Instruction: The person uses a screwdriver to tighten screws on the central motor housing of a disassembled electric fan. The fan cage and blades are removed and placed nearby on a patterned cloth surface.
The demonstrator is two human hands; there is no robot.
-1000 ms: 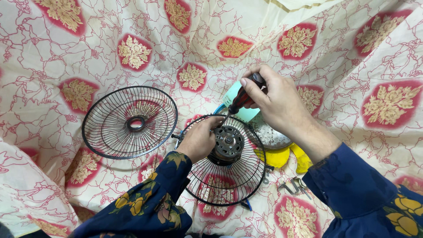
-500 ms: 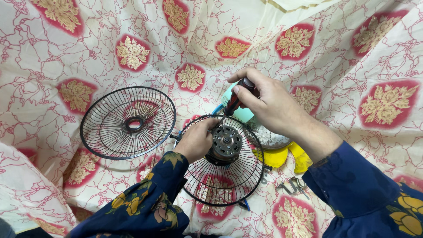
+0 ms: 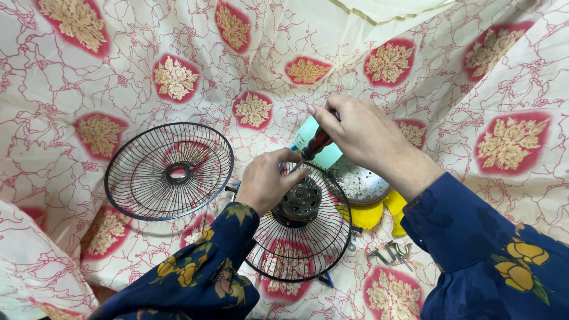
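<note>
Landmark: the fan motor [image 3: 300, 203], a dark round block with copper windings, seated in the middle of the rear wire guard [image 3: 302, 237]; every place below is told from it.
Far left of the motor: a loose front wire guard [image 3: 169, 170] lies flat on the cloth, well apart from the motor, touched by neither hand.
Just left of the motor: the left hand [image 3: 267, 181], fingers curled down over the guard's wires and the motor's edge, steadying it.
Above the motor: a screwdriver [image 3: 314, 145] with a red-and-black handle, slanting down toward the motor's top; whether its tip is seated I cannot tell.
Up and right of the motor: the right hand [image 3: 352, 130], fingers closed tightly round the screwdriver handle.
Behind the screwdriver: a pale teal plastic part [image 3: 317, 151], partly hidden.
Right of the motor: a dull metal dish [image 3: 358, 181] and yellow plastic pieces [image 3: 373, 213]; lower right, small metal clips [image 3: 391, 253].
Step in hand: by my judgement, a fastener at the motor is being worked with the driver.
Next move calls for: likely a square, firmly pressed tip while the left hand stops the guard turning.
Surface: a cream cloth [image 3: 474, 89] with red veining and red-and-gold floral medallions, rumpled and rising at the edges.
Room: nothing beyond the cloth shows.
</note>
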